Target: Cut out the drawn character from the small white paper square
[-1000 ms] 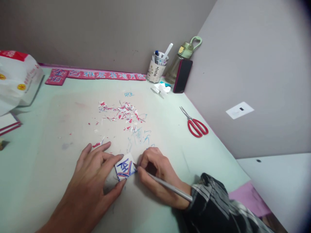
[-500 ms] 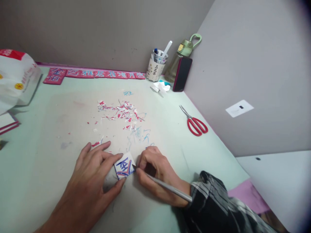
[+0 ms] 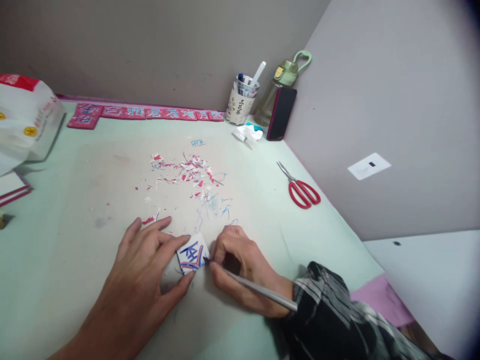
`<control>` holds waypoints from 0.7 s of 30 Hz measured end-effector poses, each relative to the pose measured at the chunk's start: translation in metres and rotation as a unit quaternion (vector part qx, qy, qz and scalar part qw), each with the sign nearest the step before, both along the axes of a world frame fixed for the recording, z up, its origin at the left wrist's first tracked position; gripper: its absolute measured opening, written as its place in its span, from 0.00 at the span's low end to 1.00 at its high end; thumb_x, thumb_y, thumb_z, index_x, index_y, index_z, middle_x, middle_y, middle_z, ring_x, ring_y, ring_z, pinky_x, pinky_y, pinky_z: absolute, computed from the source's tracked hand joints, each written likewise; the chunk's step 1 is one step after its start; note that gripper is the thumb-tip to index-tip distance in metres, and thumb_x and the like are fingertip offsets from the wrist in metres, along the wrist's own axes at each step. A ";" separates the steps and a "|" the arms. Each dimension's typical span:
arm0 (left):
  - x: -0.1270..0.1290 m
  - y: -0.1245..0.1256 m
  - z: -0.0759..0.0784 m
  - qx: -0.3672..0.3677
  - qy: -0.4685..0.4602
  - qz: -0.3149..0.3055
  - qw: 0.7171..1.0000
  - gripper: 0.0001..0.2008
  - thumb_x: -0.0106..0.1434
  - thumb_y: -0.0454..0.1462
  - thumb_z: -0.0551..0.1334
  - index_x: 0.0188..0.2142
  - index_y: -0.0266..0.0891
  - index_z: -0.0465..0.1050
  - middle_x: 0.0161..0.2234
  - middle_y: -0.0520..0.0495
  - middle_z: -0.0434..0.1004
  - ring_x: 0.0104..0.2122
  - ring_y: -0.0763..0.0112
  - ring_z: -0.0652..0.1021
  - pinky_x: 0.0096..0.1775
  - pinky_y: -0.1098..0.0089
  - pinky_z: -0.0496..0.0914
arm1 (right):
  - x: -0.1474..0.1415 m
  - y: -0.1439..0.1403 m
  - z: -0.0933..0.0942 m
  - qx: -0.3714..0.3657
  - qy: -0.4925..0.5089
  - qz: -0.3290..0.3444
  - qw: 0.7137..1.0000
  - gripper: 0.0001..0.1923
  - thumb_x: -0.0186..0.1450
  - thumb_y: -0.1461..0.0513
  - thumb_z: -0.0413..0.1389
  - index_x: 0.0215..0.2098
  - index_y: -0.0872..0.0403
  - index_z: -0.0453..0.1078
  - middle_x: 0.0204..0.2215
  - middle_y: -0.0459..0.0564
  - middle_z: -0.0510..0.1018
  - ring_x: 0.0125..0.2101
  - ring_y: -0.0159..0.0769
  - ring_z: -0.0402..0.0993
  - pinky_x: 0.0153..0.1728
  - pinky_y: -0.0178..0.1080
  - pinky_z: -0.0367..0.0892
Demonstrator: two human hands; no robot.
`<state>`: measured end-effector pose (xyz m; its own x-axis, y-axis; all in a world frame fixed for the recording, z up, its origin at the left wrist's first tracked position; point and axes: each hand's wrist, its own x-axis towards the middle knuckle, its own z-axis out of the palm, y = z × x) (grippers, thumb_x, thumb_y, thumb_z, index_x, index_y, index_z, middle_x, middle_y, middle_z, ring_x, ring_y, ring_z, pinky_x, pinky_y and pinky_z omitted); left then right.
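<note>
My left hand steadies a small white square tile flat on the table, its index finger at the upper left corner and its thumb at the lower edge. A blue character and red and blue lines mark the tile's face. My right hand is closed around a slim silver craft knife in a pen-like hold. The knife's dark pointed tip meets the tile near its right corner. Red and white shavings lie scattered beyond my hands, and a few scraps sit by my left fingers.
Red-handled scissors lie at the right. At the back stand a pen cup, a green bottle and a leaning phone, near crumpled tissue. Pink character tiles line the wall; a white bag is at left.
The knife tip has shifted very slightly at the tile's right corner. Both hands keep their hold, and the view has tilted a little.
</note>
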<state>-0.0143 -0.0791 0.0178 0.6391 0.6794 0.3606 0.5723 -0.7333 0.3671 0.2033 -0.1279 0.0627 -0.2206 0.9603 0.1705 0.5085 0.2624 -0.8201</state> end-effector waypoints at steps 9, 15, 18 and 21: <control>-0.003 -0.001 0.001 -0.002 0.004 0.000 1.000 0.17 0.66 0.43 0.62 0.53 0.44 0.67 0.44 0.45 0.74 0.59 0.51 0.69 0.64 0.39 0.54 | -0.001 0.000 -0.001 -0.001 -0.007 0.009 1.000 0.11 0.62 0.67 0.52 0.27 0.50 0.55 0.25 0.43 0.70 0.30 0.35 0.64 0.40 0.42 0.61; -0.002 0.000 0.001 0.004 0.002 -0.006 1.000 0.17 0.66 0.42 0.61 0.53 0.44 0.67 0.45 0.43 0.74 0.58 0.50 0.70 0.63 0.37 0.55 | -0.001 -0.001 -0.002 0.006 -0.007 0.015 1.000 0.11 0.61 0.68 0.52 0.27 0.49 0.54 0.25 0.43 0.71 0.30 0.35 0.65 0.41 0.43 0.62; -0.002 0.000 0.000 0.007 0.004 -0.005 1.000 0.17 0.66 0.42 0.62 0.54 0.44 0.67 0.44 0.44 0.74 0.58 0.50 0.70 0.63 0.37 0.56 | -0.001 -0.001 -0.003 0.010 -0.007 0.021 1.000 0.11 0.61 0.68 0.52 0.27 0.49 0.54 0.25 0.43 0.71 0.29 0.35 0.65 0.41 0.43 0.62; -0.002 -0.001 0.000 0.004 0.012 -0.004 1.000 0.18 0.66 0.42 0.62 0.54 0.44 0.66 0.45 0.43 0.74 0.60 0.50 0.69 0.64 0.37 0.54 | -0.001 -0.001 -0.003 0.023 -0.006 0.029 0.999 0.12 0.61 0.68 0.52 0.27 0.49 0.54 0.24 0.43 0.70 0.29 0.35 0.64 0.41 0.42 0.62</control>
